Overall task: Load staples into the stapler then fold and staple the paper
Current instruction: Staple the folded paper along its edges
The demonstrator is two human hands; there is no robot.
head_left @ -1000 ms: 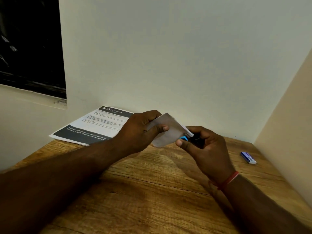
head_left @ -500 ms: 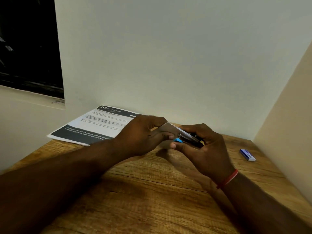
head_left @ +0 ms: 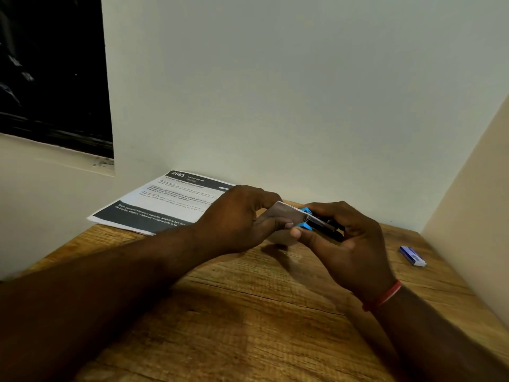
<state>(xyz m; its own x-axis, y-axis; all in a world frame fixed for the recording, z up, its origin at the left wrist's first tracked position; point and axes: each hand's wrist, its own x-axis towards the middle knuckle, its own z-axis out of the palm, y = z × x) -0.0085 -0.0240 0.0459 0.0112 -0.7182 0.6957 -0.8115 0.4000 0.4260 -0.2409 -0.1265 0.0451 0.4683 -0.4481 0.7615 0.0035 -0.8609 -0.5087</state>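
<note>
We see the folded paper (head_left: 286, 215) held above the desk (head_left: 248, 312), near the far edge, pinched between the thumb and fingers of the left hand (head_left: 242, 219). Its right edge sits in the mouth of the stapler (head_left: 321, 224), between the blue upper and lower tips. The stapler lies in the right hand (head_left: 347, 244), whose grip is clenched around its dark body: the thumb presses along the underside near the blue tip and the fingers curl over the top. We cannot tell whether the stapler is fully pressed down on the paper. Both hands nearly touch where paper meets stapler, and neither they nor the things they hold rest on the desk; a shadow falls on the wood just beneath them.

A red band (head_left: 384, 295) circles the right wrist. Behind the left hand, at the far left corner of the desk, a printed sheet (head_left: 162, 205) with dark bands at its top and bottom lies flat, its left part jutting past the desk edge. Well apart, toward the right edge of the desk, lies a small blue and white box (head_left: 412, 255). Walls stand close behind the far and right edges.
</note>
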